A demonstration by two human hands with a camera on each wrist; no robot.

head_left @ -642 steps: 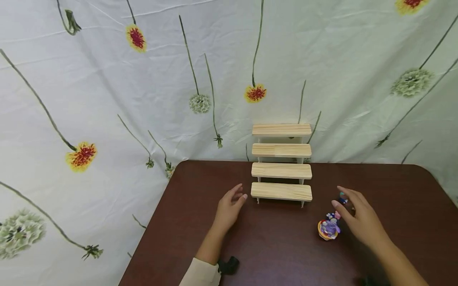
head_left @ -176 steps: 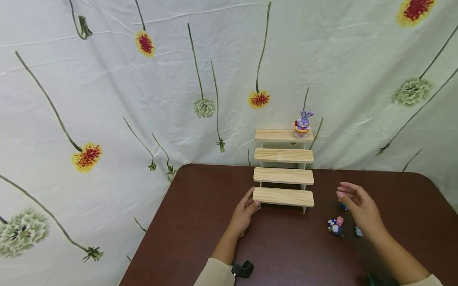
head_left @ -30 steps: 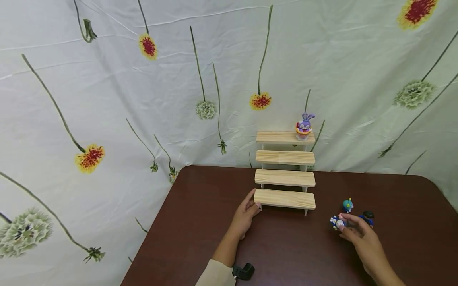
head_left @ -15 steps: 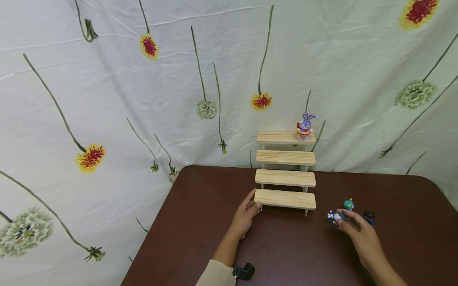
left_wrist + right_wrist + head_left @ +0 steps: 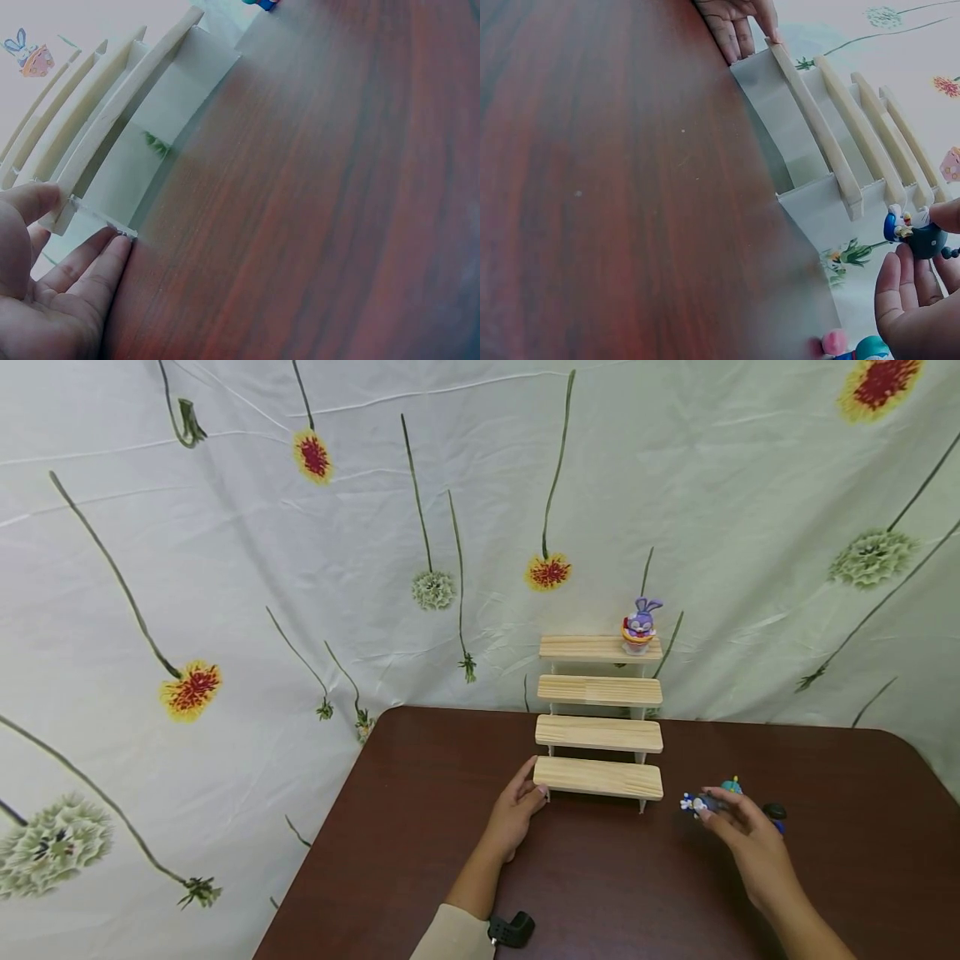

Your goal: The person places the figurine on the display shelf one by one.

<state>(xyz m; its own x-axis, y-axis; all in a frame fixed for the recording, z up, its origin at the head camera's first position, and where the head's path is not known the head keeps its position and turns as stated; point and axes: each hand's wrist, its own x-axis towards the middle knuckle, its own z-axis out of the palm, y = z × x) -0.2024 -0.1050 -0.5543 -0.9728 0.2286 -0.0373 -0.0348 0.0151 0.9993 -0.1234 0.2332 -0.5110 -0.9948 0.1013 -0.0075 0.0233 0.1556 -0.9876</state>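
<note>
A small blue and white toy figurine (image 5: pixel 697 805) with a dark rounded body is pinched between the thumb and fingers of my right hand (image 5: pixel 759 852), to the right of the wooden step display stand (image 5: pixel 598 777). The right wrist view shows the figurine (image 5: pixel 924 238) tilted on its side and overlapping the stand's near end. My left hand (image 5: pixel 512 817) holds the left end of the lowest step; in the left wrist view, one digit lies on the board's end and the other fingertips (image 5: pixel 112 251) meet the clear leg. A purple rabbit figurine in a cup (image 5: pixel 638 628) stands on the top step's right end.
A teal figurine (image 5: pixel 732 785) and a dark-topped blue figurine (image 5: pixel 776 815) are on the brown table (image 5: pixel 615 877), partly behind my right hand. A flower-printed cloth (image 5: pixel 337 543) hangs behind the table. The lower three steps bear nothing.
My right hand has picked up the blue and white figurine and shifted it left and toward the stand. My left hand stays put. Much earlier, the purple rabbit was on the table.
</note>
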